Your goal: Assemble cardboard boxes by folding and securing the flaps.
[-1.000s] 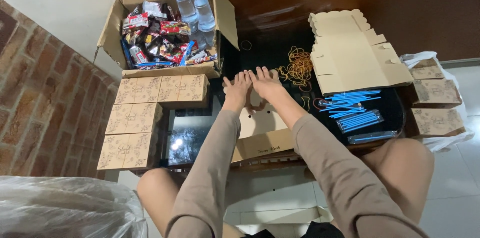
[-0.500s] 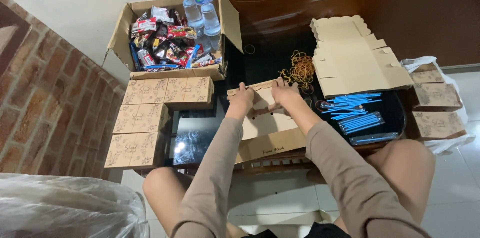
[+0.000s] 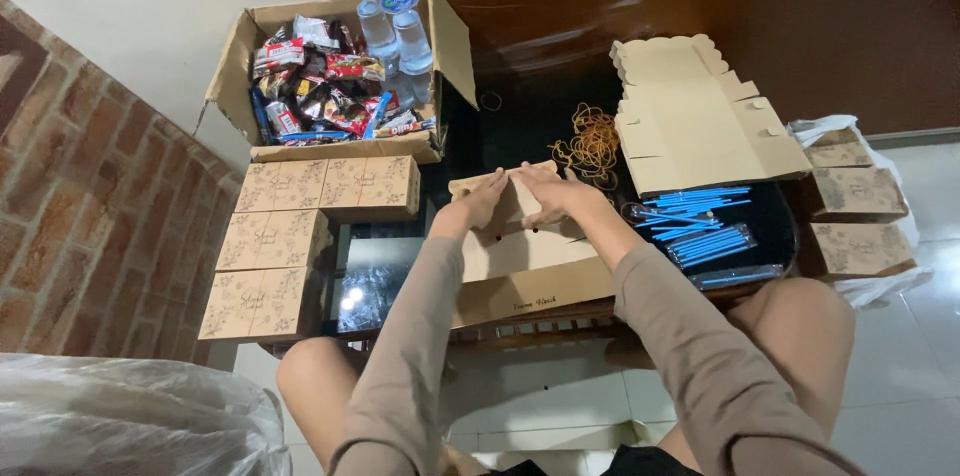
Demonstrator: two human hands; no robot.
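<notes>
Both hands [image 3: 520,198] on flat box [image 3: 525,261]

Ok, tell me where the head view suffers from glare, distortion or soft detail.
Head view: glare sits on the dark glass table, a bright patch left of the flat cardboard box under both hands, left hand and right hand; sheen also streaks the brown wooden door. Wide-angle distortion slants the brick wall. The plastic bag at lower left looks soft.
</notes>
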